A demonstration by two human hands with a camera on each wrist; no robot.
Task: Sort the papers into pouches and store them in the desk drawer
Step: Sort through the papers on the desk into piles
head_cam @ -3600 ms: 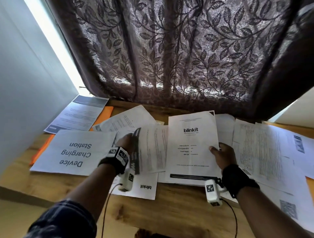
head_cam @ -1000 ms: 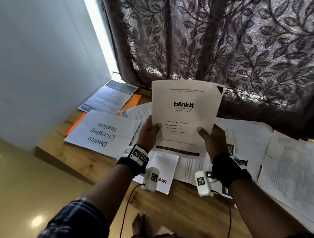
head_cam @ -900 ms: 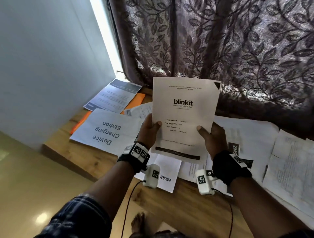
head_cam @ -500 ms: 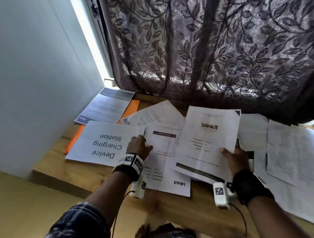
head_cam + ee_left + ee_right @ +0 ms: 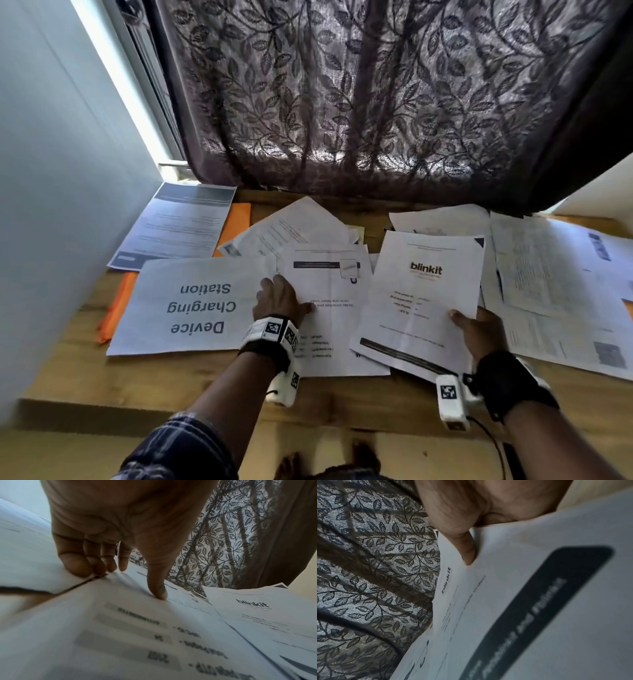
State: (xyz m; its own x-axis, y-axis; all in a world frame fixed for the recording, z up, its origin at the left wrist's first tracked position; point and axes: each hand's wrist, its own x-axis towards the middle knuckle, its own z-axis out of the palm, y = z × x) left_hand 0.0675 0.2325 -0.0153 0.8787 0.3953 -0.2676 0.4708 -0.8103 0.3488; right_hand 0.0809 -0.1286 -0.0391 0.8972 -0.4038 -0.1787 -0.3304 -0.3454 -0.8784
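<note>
Head view: right hand (image 5: 479,334) pinches the blinkit sheet (image 5: 428,291), thumb on top. Left hand (image 5: 277,301) presses a printed sheet (image 5: 329,329) against the table (image 5: 171,380).

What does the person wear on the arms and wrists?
The left hand has a black wristband with white square-marker tags and a white camera block beneath. The right hand has a black wrist wrap, a white marker-printed block and a thin black cable. A dark checked sleeve covers the left arm.
</note>
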